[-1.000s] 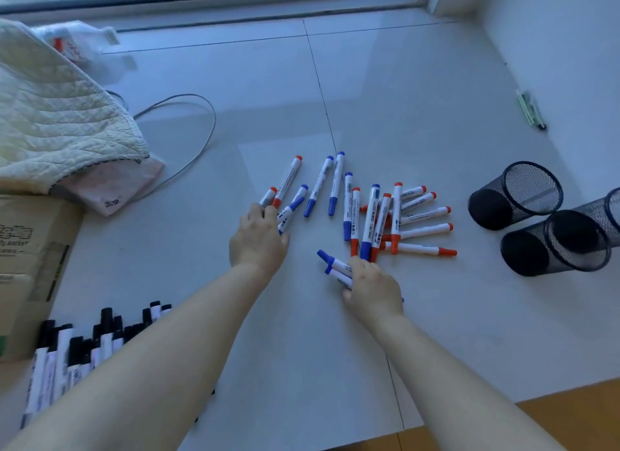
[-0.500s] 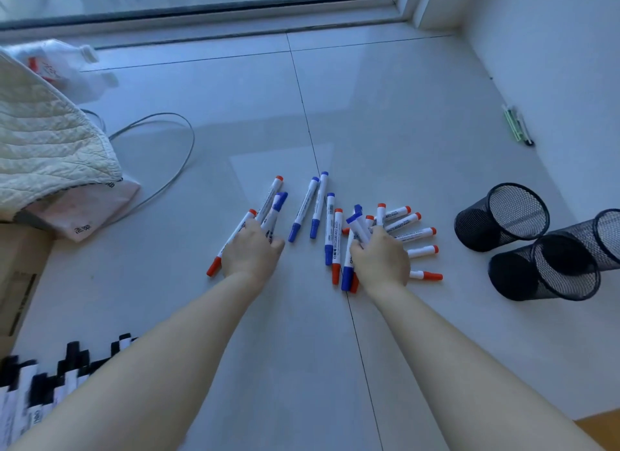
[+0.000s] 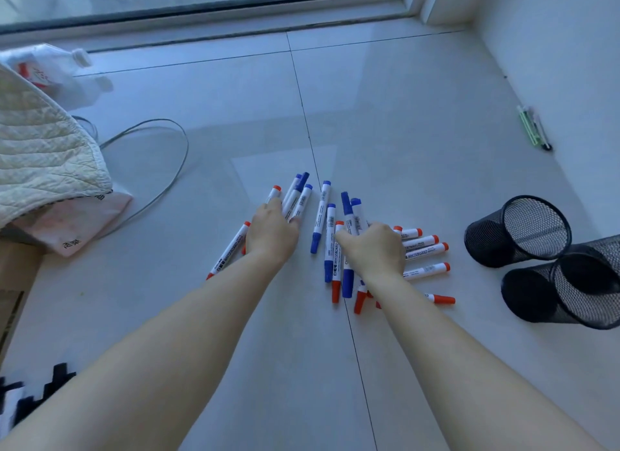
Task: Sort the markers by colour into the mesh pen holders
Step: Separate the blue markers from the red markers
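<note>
Markers: a loose heap of blue-capped markers [image 3: 322, 215] and red-capped markers [image 3: 425, 251] lies on the tiled floor [image 3: 385, 115], astride the dark grout line; several are covered by the hands, so a count is not possible.
Right hand: the right hand [image 3: 374, 249] sits knuckles-up on the heap's middle, fingers curled round two blue-capped markers that stick out beyond it; the fingertips are hidden.
Left hand: the left hand [image 3: 271, 232] lies on the heap's left edge, fingers bent over a cluster of blue-capped markers and one red-capped one; which of them it truly grips cannot be told.
Mesh pen holders: black mesh pen holders [image 3: 518, 230] lie on their sides right of the heap, mouths toward the camera; the nearest ones overlap and the frame edge cuts them.
Black-capped markers: a blurred row of black-capped markers [image 3: 40, 393] shows near-left of the heap, cropped.
Surroundings: a quilted cloth [image 3: 43, 155] and a grey cable [image 3: 167, 182] lie left of the heap; thin green pens [image 3: 533, 128] lie by the wall beyond the holders.
</note>
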